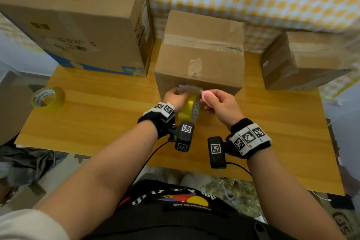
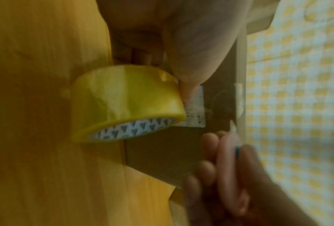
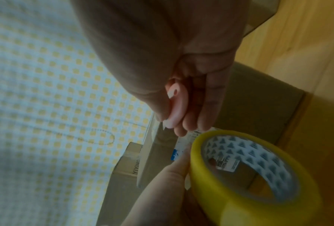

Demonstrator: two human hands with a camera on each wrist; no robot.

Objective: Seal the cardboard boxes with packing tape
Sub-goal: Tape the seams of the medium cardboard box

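A yellow tape roll [image 1: 190, 108] is held against the near face of the middle box [image 1: 200, 58] while a pink cutter [image 1: 206, 96] is brought beside it.

The roll is gripped by the left hand [image 1: 175, 96], fingers curled round it, its thumb pressed against the white label [image 2: 196, 107] on the box's near face. The cutter is clamped in the right hand [image 1: 221, 106], fingers closed on it, its small blade tip [image 3: 164, 126] just beside the roll at 3 o'clock. The middle box stands at the centre of the surface [image 1: 272, 122], its top seam taped. A large box [image 1: 81, 25] stands at 10 o'clock, a smaller box [image 1: 303, 62] at 2 o'clock, and a second tape roll [image 1: 48, 98] lies at 9 o'clock, well apart from the hands.
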